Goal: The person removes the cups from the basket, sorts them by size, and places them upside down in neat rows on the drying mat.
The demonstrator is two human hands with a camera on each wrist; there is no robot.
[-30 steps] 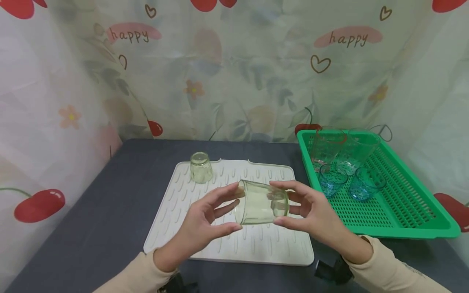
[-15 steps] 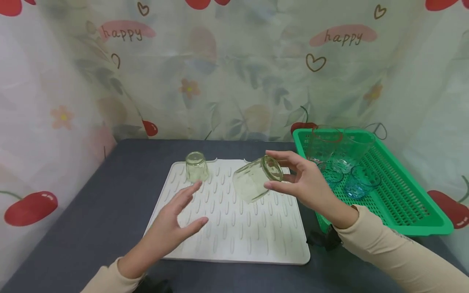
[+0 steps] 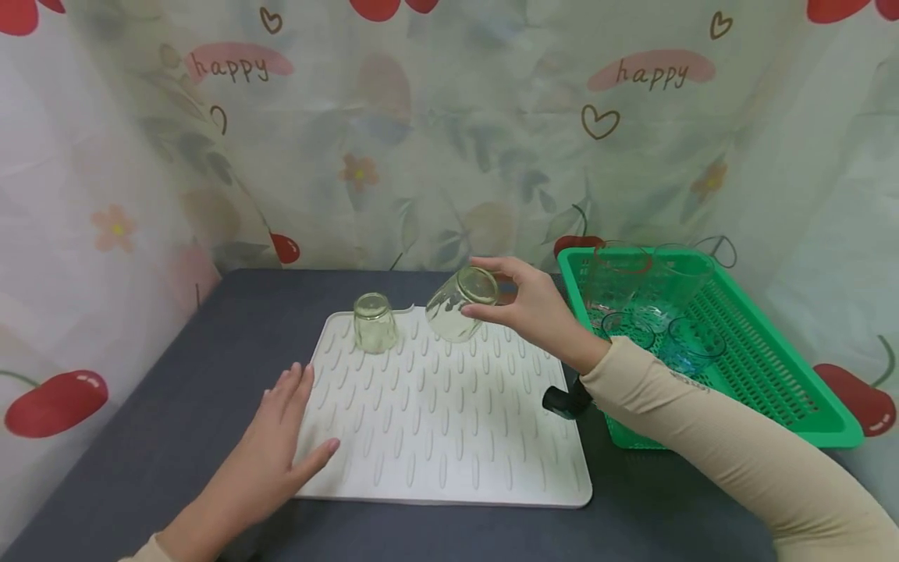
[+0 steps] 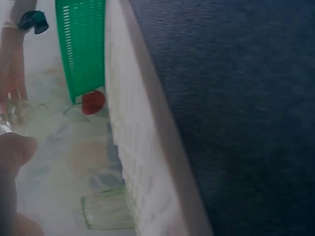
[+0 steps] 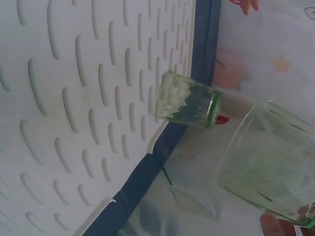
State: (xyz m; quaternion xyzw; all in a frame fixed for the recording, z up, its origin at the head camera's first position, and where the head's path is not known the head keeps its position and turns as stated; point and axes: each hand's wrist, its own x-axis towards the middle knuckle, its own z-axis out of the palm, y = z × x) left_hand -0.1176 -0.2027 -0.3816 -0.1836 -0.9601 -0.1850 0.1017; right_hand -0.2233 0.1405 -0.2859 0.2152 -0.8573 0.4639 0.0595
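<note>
In the head view the right hand [image 3: 537,308] grips a pale green glass [image 3: 453,308] near its base, tilted with the mouth down to the left, over the back of the white ridged mat [image 3: 449,437]. A second green glass [image 3: 375,326] stands upside down on the mat's back left part. Low over the mat's left edge, the left hand [image 3: 263,449] holds nothing, its fingers extended and thumb apart. The right wrist view shows the gripped glass [image 5: 268,162] close up, with the standing glass [image 5: 189,101] beyond it.
A green basket [image 3: 794,359] at the right holds two tall clear glasses, one red-rimmed, and two small blue glasses [image 3: 691,347]. The dark table [image 3: 175,375] surrounds the mat. A printed curtain [image 3: 449,140] hangs behind and at both sides.
The left hand has let go of the glass and moved left and down. The right hand has carried the glass toward the mat's back edge, tipping its base up.
</note>
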